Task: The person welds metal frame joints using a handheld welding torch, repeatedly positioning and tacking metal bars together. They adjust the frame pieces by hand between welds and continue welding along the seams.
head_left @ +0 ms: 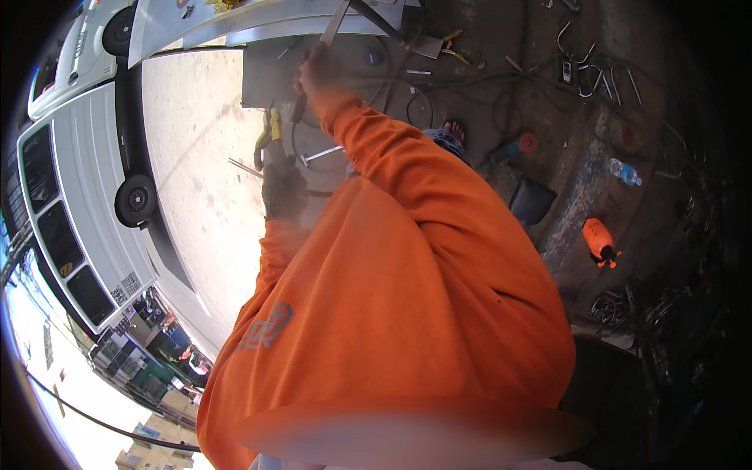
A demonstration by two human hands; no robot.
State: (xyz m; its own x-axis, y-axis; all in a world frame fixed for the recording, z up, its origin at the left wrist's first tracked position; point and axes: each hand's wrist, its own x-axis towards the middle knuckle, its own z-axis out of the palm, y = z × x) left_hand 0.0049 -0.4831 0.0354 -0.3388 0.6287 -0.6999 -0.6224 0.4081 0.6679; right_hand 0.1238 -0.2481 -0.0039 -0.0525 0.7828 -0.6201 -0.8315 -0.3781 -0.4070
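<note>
My bare right hand (316,72) is stretched far forward, fingers closed around a flat metal bar (334,25). The bar juts out beyond the hand, and a dark end shows below the fist. Nearer my body, my left hand (282,188) wears a dark glove and is blurred, its fingers hard to make out. Just past it lies a yellow and dark tool (269,135); whether the glove grips it is unclear. Two thin rods (245,167) stick out beside the glove. To its right is a thin T-shaped metal tool (321,154).
A metal sheet (298,26) lies ahead. Cables (478,78) cross the dark ground near a yellow clamp (453,48). On the right are bent metal rods (611,84), a water bottle (624,171) and an orange bottle-like item (599,240). A white van (86,180) stands left.
</note>
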